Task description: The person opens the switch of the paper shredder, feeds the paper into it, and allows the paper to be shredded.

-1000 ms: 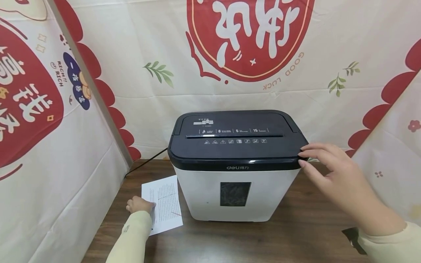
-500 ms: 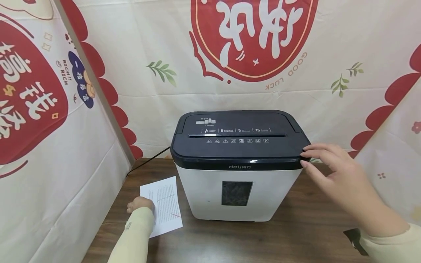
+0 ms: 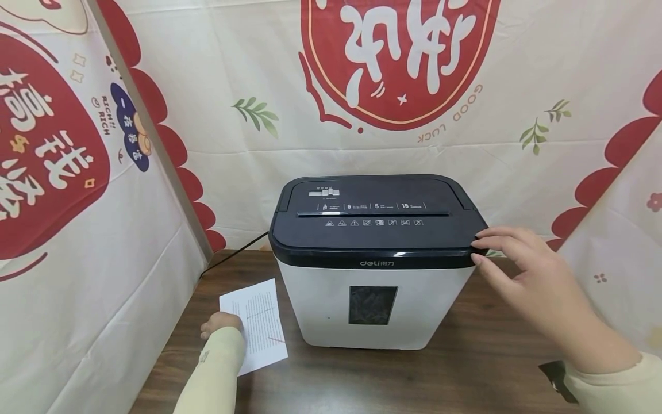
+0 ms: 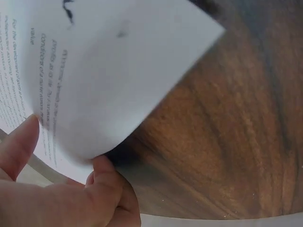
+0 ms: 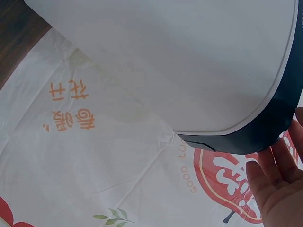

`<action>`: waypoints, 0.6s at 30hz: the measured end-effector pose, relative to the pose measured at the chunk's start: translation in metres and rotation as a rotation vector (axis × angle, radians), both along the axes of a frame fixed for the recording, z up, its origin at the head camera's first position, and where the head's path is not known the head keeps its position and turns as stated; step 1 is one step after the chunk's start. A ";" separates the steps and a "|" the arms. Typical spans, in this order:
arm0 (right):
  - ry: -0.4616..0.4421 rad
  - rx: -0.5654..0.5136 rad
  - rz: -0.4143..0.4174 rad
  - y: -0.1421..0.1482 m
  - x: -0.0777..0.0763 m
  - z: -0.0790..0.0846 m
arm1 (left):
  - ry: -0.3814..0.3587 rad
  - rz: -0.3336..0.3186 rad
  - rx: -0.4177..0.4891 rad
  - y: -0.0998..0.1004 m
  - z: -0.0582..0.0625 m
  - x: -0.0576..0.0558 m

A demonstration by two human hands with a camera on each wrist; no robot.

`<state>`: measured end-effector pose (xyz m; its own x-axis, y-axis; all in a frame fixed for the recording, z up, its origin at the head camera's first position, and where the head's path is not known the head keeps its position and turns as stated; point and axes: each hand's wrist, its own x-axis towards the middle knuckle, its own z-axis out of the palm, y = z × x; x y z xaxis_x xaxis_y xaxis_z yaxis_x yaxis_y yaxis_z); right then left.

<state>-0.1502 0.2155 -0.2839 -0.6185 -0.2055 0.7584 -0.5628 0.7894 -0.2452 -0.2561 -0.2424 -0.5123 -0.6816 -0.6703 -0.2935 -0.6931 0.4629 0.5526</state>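
A printed sheet of paper [image 3: 261, 328] lies to the left of a paper shredder [image 3: 320, 305] with a white body and dark lid. My left hand [image 3: 222, 323] pinches the sheet's left edge; in the left wrist view the thumb is on the printed face and the fingers curl at its edge, bending the paper up. At the shredder's right front corner, my right hand [image 3: 538, 282] touches the dark lid [image 3: 383, 234] with its fingertips, fingers gently bent. A narrow feed slot [image 3: 372, 214] crosses the lid. In the right wrist view, fingertips meet the lid's rim [image 5: 255, 137].
The shredder stands on a brown wooden table [image 3: 331, 379] against a printed cloth backdrop [image 3: 217, 190]. A black cable [image 3: 235, 253] runs from its left side. A small dark flat piece [image 3: 557, 379] lies by my right sleeve.
My left wrist has turned slightly and the sheet has shifted a little toward me and left, away from the shredder. My right hand stays at the lid's corner.
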 end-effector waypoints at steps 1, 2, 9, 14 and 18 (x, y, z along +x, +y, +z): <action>0.000 -0.001 -0.002 0.000 0.000 0.000 | 0.002 0.010 0.015 0.000 -0.001 0.000; 0.001 -0.003 -0.004 0.001 0.000 -0.001 | 0.004 0.019 0.025 -0.001 -0.001 0.001; 0.020 -0.006 0.000 0.003 -0.002 -0.002 | 0.012 0.063 0.117 -0.004 -0.001 0.005; 0.027 0.000 -0.006 0.004 0.000 -0.002 | 0.051 0.086 0.200 -0.001 0.007 0.011; 0.024 0.000 -0.015 0.004 0.001 -0.002 | 0.080 0.102 0.240 -0.005 0.001 0.011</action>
